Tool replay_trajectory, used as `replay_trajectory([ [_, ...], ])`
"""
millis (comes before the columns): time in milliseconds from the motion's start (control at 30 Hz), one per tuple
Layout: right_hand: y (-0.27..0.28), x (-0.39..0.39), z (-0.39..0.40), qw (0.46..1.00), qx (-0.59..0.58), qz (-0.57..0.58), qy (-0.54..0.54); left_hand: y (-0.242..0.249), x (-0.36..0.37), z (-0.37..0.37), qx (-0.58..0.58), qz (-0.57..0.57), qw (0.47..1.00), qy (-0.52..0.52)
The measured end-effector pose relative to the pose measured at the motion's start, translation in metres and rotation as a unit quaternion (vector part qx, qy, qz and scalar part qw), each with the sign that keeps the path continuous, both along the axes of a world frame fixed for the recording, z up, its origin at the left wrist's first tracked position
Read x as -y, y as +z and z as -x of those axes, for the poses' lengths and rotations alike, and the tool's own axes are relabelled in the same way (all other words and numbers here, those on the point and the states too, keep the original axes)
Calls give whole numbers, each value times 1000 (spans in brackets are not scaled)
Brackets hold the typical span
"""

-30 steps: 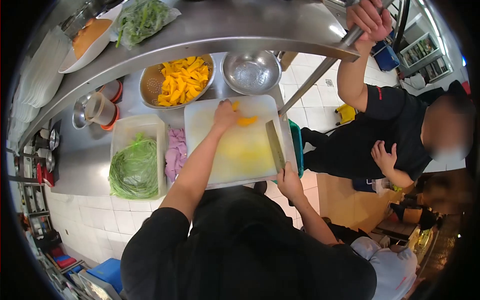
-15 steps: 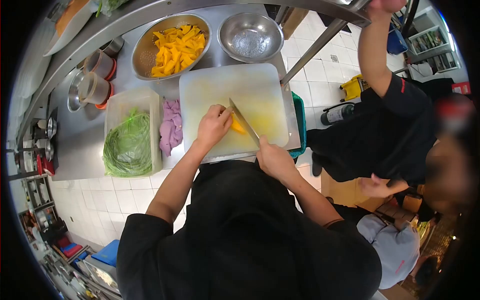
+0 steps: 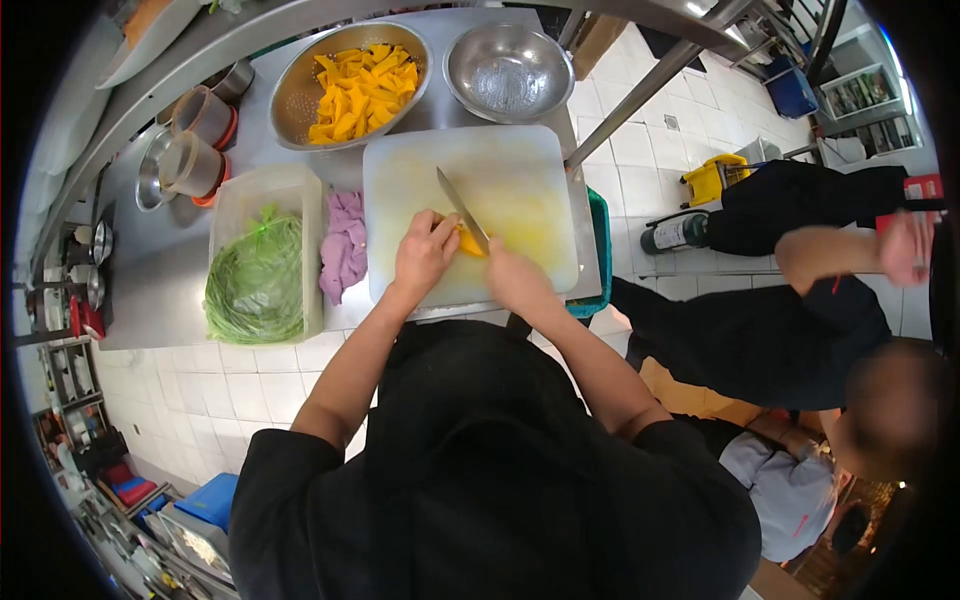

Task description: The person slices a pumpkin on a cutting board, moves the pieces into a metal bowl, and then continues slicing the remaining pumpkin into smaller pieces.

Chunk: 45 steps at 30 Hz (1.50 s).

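Observation:
A white cutting board [image 3: 530,190] with yellow stains lies in front of me. My right hand [image 3: 522,282] is wrapped round the handle of a kitchen knife [image 3: 458,205], its blade pointing up and to the left. Under the blade is an orange-yellow piece of fruit or vegetable [image 3: 471,241]. With bent fingertips, my left hand [image 3: 424,252] presses that piece on the board, close beside the blade. Behind the board a perforated metal colander [image 3: 290,100] holds a pile of similar orange-yellow pieces [image 3: 362,92].
A metal bowl [image 3: 508,72] stands behind the board. Left of the board lie a purple cloth [image 3: 344,243] and a plastic bin [image 3: 313,260] with bagged greens [image 3: 255,285]. A green basket [image 3: 600,245] hangs at the right edge. A co-worker in black [image 3: 770,335] stands to the right.
My right hand and the knife have moved left, and the blade now crosses over the orange-yellow piece. My left hand stays almost in place. The co-worker's raised arm has come down.

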State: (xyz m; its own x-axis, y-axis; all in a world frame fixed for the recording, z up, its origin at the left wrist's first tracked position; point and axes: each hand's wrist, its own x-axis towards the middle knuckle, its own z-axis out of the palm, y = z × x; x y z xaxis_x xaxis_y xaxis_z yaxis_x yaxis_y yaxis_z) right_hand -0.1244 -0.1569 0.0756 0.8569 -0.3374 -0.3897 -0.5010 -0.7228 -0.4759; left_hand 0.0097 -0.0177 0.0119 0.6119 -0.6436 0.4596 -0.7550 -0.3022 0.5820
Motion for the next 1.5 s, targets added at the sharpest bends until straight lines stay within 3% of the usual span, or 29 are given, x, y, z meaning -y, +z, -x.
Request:
replay_trajectory([
  [133, 14, -7, 27, 999, 29, 12, 17, -3, 1, 2, -7, 19, 1000, 14],
  [267, -36, -12, 2, 999, 51, -12, -15, -4, 2, 1, -2, 27, 999, 21],
  [467, 16, -2, 4, 999, 15, -28, 16, -9, -2, 0, -65, 24, 995, 69],
  [567, -27, -11, 9, 998, 53, 20, 37, -7, -1, 1, -82, 34, 993, 73],
  [667, -35, -13, -22, 998, 58, -7, 18, -13, -4, -8, -90, 52, 992, 68],
  [800, -6, 0, -22, 997, 74, -5, 26, -11, -6, -12, -119, 60, 988, 81],
  [867, 19, -4, -8, 998, 28, -20, 43, -8, -9, -10, -131, 52, 986, 85],
  [967, -30, -16, -17, 998, 54, -18, 38, -10, -11, -11, -178, 58, 975, 122],
  [1100, -52, -12, -47, 997, 64, -33, 24, -11, -17, -9, -172, 61, 978, 104],
  [1167, -55, 2, -46, 995, 90, -16, 50, -20, -15, -12, -256, 72, 958, 109],
  [1300, -32, 3, -27, 1000, 3, 3, 25, -12, -30, -12, -292, 45, 952, 78],
  [1400, -22, 2, -17, 997, 32, 35, 59, -17, -36, -26, -281, 47, 959, -6],
  [1467, 6, 1, -13, 997, 11, 7, 77, -13, -36, -34, -48, -65, 993, -91],
  [1500, 16, 0, -9, 997, 9, 8, 77, -10, -36, -34, -50, -64, 993, -91],
])
